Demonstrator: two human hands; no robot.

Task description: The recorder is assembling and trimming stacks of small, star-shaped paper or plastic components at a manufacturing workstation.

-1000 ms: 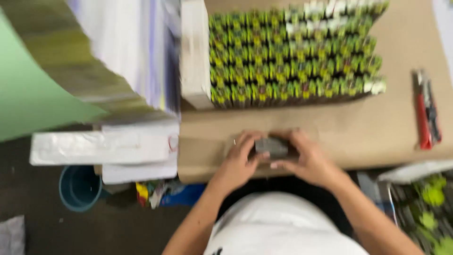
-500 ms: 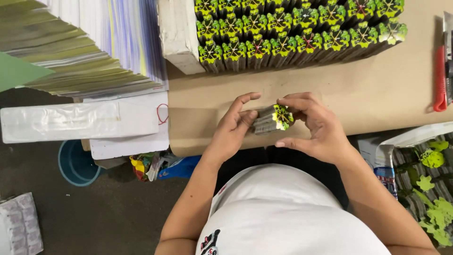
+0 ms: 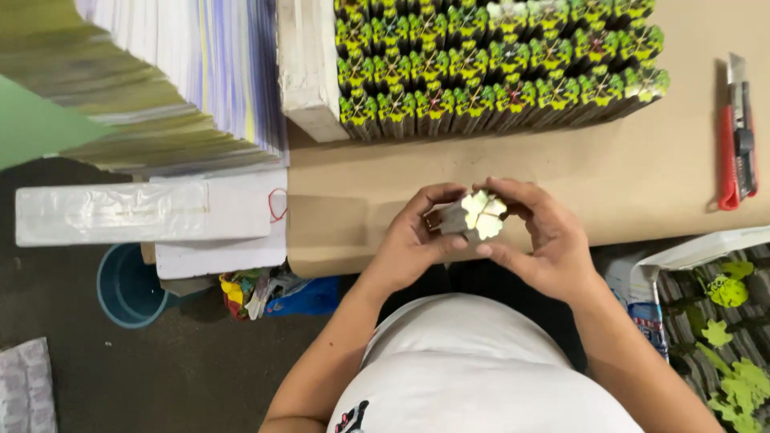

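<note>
I pinch the small bundle [image 3: 473, 216] at centre frame between left hand [image 3: 409, 244] and right hand [image 3: 545, 240], squaring edges evenly.

Matt brown cardboard tabletop [image 3: 609, 184], glossy red plastic cutter [image 3: 736, 136], white paper packs [image 3: 144, 212]

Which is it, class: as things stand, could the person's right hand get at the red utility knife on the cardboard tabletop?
Probably not at once: the right hand and left hand both grip a small flower-topped bundle. The red utility knife lies unobstructed on bare cardboard tabletop.
</note>
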